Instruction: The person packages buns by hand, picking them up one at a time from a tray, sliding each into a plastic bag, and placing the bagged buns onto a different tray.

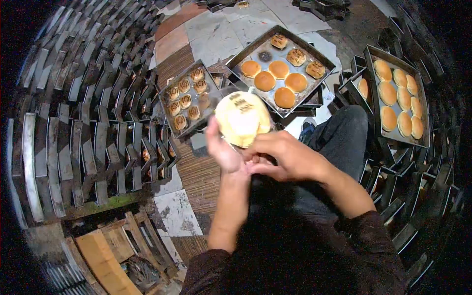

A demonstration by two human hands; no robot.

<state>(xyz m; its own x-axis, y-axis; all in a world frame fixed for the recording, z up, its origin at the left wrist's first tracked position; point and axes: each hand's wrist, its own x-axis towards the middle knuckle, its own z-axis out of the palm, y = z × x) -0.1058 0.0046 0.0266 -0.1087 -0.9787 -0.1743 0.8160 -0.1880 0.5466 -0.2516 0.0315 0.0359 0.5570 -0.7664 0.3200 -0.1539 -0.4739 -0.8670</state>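
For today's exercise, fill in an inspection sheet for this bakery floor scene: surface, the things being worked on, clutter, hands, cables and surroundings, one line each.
Surface: patched floor of tile and woven matting.
Job's things: pale round bun with dark marks on top, held up in both hands; centre tray of golden buns; small tray of marked buns; right tray of plain buns.
Clutter: rows of empty metal tins stacked at left; more at right; wooden crate lower left.
Hands: left hand and right hand both grip the bun.
Cables: nothing seen.
Surroundings: person's dark trousers; edges dark.
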